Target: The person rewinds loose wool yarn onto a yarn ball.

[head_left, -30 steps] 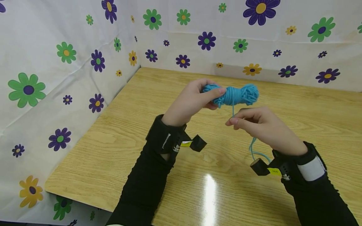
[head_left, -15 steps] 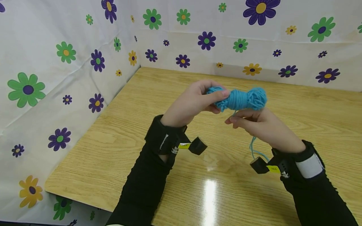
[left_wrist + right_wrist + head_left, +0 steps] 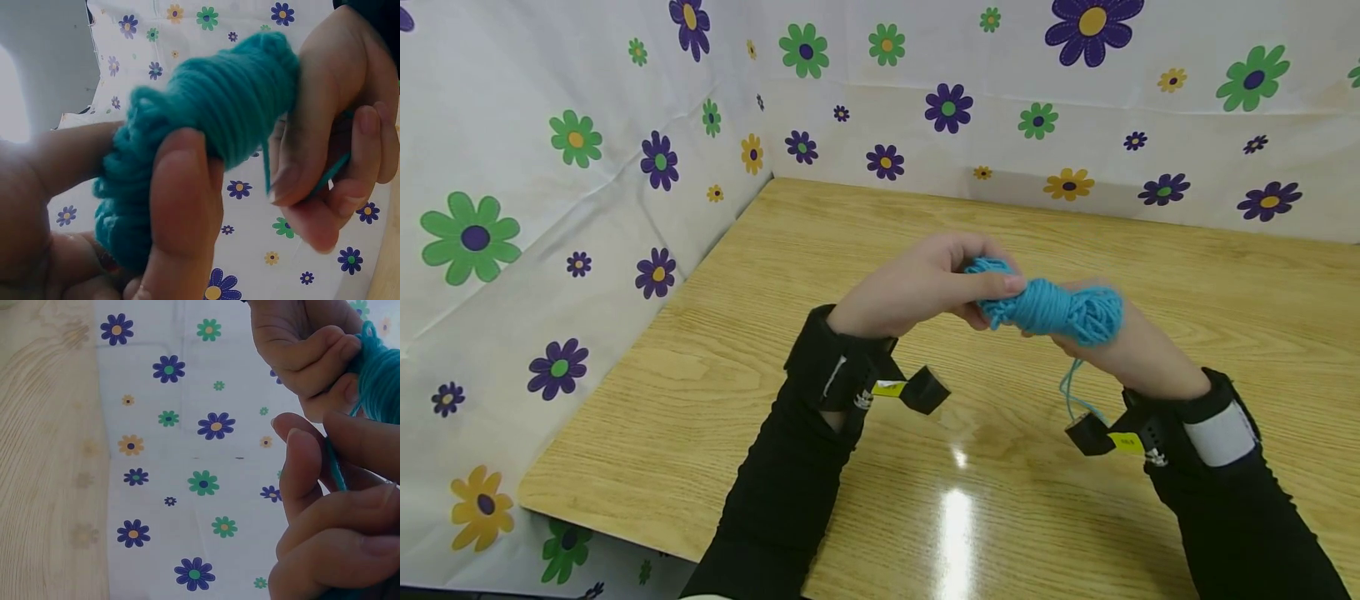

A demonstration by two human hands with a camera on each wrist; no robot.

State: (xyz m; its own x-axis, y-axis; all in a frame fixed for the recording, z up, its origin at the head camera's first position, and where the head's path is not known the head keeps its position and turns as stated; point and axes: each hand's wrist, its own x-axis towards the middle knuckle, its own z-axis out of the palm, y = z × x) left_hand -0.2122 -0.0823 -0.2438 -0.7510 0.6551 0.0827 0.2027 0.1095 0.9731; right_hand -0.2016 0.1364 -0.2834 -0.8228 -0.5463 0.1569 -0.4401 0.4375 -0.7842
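Observation:
A blue skein of yarn (image 3: 1047, 307), wound tightly round its middle with loops at both ends, is held above the table. My left hand (image 3: 928, 283) grips its left end, thumb in front and fingers behind. In the left wrist view the skein (image 3: 219, 100) slants up to the right. My right hand (image 3: 1138, 350) is partly hidden behind the skein in the head view. In the left wrist view the right hand (image 3: 325, 119) pinches the strand of yarn (image 3: 267, 165) coming off the wound middle. The loose yarn tail (image 3: 1067, 392) hangs below that hand.
Beneath both hands lies a wood-grain table (image 3: 700, 367), its left edge running along a white flower-print cloth (image 3: 647, 217). The same cloth rises behind the table's far edge. Each wrist carries a black strap with a small camera block (image 3: 925, 389).
The left hand has brought the skein down and slightly right, so it now overlaps the right hand in the head view. The right hand has stayed nearly in place.

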